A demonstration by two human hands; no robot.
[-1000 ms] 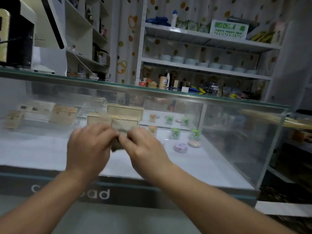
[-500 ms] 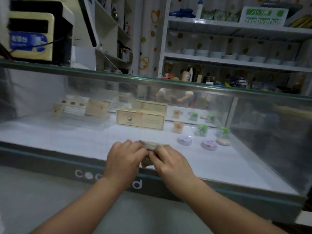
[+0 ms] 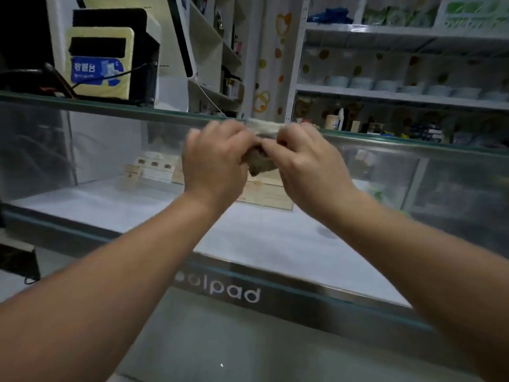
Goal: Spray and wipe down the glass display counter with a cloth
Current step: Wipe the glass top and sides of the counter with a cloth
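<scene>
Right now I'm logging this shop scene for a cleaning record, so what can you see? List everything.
cloth: one, grey-beige, bunched between both hands at the counter's top edge
glass display counter: one, clear with teal trim, across the view
boxes: several, tan and white, inside the counter
machine: one, black and cream with a blue label, on the countertop at left
shelves: white, behind the counter
bowls: a row, pale, middle shelf
left hand: gripping the cloth
right hand: gripping the cloth

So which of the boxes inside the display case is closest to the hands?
The long tan box showing directly below the right hand, partly hidden by both hands. The other small boxes sit farther left, clear of the left hand.
</scene>
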